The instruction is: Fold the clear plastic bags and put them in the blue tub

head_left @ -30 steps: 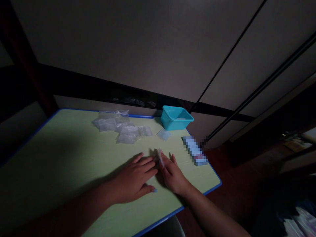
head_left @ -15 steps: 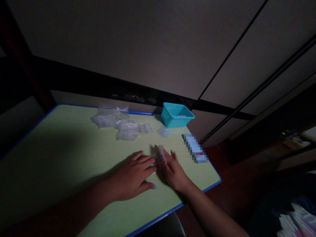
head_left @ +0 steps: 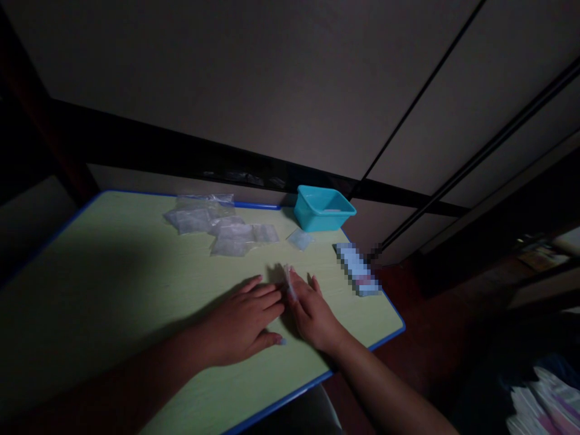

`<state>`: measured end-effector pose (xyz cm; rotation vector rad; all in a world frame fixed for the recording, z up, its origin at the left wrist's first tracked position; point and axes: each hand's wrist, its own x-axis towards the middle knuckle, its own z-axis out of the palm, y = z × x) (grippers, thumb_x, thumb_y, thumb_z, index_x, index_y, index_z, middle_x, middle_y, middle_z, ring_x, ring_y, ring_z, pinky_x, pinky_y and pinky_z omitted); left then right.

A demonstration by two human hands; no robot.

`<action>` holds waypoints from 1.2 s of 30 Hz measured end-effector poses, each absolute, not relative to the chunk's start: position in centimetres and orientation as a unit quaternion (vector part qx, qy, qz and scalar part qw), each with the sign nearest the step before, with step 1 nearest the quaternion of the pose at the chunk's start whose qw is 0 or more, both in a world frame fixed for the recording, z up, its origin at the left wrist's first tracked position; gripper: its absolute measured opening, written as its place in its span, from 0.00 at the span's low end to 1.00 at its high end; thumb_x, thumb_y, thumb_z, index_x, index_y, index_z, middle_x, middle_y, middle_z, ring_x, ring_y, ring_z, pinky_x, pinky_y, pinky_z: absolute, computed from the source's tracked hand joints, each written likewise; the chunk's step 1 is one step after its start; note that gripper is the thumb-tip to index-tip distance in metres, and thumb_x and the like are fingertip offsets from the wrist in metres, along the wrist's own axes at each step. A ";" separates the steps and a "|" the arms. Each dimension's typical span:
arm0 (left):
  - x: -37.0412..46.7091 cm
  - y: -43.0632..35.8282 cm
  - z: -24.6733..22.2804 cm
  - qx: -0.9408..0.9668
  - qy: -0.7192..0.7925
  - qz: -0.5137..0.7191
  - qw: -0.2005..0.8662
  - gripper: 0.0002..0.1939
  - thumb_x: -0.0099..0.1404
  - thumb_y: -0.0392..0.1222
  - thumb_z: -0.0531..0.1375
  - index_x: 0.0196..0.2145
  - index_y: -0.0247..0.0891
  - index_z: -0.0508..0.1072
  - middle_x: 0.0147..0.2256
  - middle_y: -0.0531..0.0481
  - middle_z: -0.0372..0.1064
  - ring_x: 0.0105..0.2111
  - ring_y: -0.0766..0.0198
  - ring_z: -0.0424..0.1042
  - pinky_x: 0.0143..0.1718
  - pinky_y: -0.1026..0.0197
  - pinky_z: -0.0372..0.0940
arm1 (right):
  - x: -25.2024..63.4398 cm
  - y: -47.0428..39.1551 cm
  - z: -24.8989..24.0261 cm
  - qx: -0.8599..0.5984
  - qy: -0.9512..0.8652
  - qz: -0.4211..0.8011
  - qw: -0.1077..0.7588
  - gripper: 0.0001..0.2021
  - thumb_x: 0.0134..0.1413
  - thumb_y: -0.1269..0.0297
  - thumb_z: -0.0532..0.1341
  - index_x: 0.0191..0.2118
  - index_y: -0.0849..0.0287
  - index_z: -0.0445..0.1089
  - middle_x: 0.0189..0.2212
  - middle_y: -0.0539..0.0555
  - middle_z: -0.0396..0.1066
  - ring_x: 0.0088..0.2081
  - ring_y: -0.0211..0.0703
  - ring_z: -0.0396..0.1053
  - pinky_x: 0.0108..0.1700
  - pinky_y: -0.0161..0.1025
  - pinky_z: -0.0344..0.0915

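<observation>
My left hand lies flat on the pale green table, fingers spread and pointing right, with its fingertips close to my right hand. Between thumb and fingers, my right hand holds a small clear plastic bag, which stands up on edge. Several clear plastic bags overlap in a loose pile farther back on the table. One small bluish packet lies by itself in front of a turquoise basket.
A light blue, pixelated flat item rests near the table's right edge. Blue trim runs round the table. Behind it stands a pale panel with a dark band. Striped cloth shows at the lower right.
My right hand has moved slightly left, toward my left fingertips, with the bag in it more upright. My left hand has hardly moved.
</observation>
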<state>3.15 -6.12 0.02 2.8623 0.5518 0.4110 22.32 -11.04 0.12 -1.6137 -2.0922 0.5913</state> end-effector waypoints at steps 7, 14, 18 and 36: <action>3.2 -6.1 0.1 0.967 0.187 0.142 0.094 0.20 0.65 0.56 0.56 0.47 0.41 0.70 0.50 0.46 0.70 0.54 0.51 0.64 0.61 0.45 0.47 | 21.4 -11.1 0.6 -0.571 -0.774 0.202 0.186 0.27 0.64 0.66 0.46 0.67 0.54 0.42 0.66 0.56 0.44 0.67 0.45 0.41 0.64 0.60 0.31; 3.2 -6.2 0.0 0.966 0.183 0.160 0.087 0.20 0.65 0.55 0.56 0.47 0.40 0.71 0.50 0.47 0.70 0.55 0.51 0.63 0.61 0.45 0.47 | 21.4 -11.1 0.5 -0.565 -0.788 0.177 0.167 0.29 0.61 0.67 0.47 0.67 0.60 0.42 0.66 0.59 0.44 0.67 0.44 0.41 0.64 0.58 0.34; 3.0 -6.4 0.3 0.963 0.189 0.177 0.068 0.20 0.64 0.55 0.58 0.48 0.40 0.70 0.53 0.46 0.68 0.57 0.51 0.61 0.61 0.45 0.47 | 21.5 -11.1 0.4 -0.570 -0.789 0.163 0.159 0.29 0.60 0.69 0.46 0.67 0.63 0.42 0.66 0.60 0.44 0.67 0.45 0.41 0.64 0.59 0.37; 2.2 -6.2 0.5 0.924 0.262 0.277 -0.017 0.21 0.67 0.50 0.52 0.38 0.31 0.78 0.41 0.38 0.76 0.45 0.48 0.73 0.52 0.44 0.62 | 20.7 -11.4 1.1 -0.593 -0.796 0.104 0.067 0.36 0.51 0.71 0.49 0.67 0.68 0.41 0.67 0.58 0.36 0.67 0.46 0.35 0.63 0.64 0.34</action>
